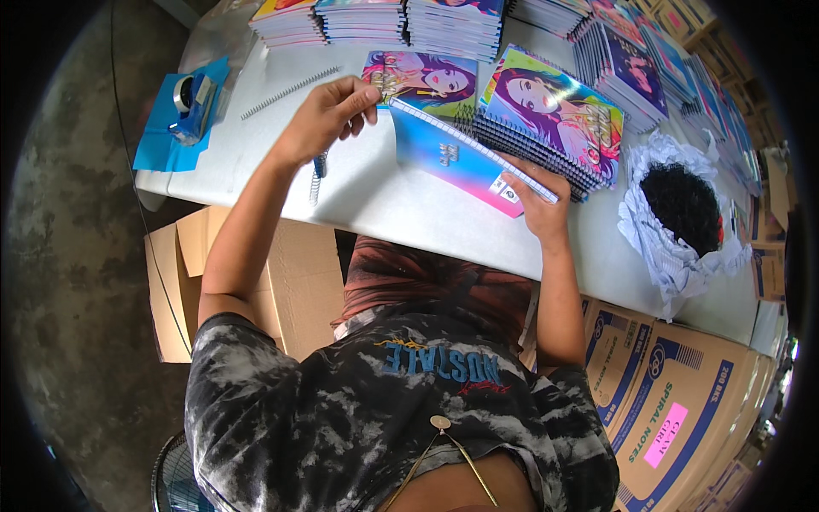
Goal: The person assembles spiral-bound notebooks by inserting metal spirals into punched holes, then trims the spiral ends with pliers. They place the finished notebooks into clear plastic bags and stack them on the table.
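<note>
Notebook [448, 162] tilts above the counter [461, 232], right hand [541, 198] pinching one end; left hand [328, 118], curled, is beside the other, hold unclear.

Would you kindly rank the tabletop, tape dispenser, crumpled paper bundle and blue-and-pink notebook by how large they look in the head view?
1. Tabletop
2. Crumpled paper bundle, counting its black contents
3. Blue-and-pink notebook, partly covered by the right hand
4. Tape dispenser

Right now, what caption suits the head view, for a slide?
Above a white table, the right-hand grip holds a pink-and-blue rectangular notebook, the left-hand grip near its left end.
</note>
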Motion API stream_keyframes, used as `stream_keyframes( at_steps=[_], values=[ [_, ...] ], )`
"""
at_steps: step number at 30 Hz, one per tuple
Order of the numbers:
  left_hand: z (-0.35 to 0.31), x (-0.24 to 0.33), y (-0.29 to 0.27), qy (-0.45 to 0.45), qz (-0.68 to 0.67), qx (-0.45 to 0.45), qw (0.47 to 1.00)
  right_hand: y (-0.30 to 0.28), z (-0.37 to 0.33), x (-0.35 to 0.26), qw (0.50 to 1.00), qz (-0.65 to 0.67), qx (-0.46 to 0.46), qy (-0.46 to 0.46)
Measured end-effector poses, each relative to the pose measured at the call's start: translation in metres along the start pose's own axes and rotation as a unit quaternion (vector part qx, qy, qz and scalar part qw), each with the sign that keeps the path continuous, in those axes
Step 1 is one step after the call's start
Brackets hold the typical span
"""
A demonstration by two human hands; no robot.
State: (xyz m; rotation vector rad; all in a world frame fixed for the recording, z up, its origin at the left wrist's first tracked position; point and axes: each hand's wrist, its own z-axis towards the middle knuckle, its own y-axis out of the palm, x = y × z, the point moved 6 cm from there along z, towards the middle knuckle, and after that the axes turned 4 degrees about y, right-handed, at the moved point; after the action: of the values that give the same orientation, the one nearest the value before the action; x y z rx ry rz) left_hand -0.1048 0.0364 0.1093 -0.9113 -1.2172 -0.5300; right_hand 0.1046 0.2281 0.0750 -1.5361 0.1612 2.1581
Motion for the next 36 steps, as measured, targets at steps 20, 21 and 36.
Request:
stream_keyframes(
  at_steps=[20,21,36],
  values=[
    [-0.005,0.077,0.031,0.252,0.545,-0.027,0.799,0.006,-0.015,-0.001,0.999,0.019,0.042,-0.01],
    [-0.004,0.072,0.029,0.199,0.535,-0.079,0.817,0.005,-0.015,-0.002,0.999,0.016,0.039,-0.017],
    [-0.014,0.076,0.039,0.277,0.583,-0.073,0.76,0.015,-0.025,-0.012,0.987,-0.041,0.054,-0.143]
  ],
)
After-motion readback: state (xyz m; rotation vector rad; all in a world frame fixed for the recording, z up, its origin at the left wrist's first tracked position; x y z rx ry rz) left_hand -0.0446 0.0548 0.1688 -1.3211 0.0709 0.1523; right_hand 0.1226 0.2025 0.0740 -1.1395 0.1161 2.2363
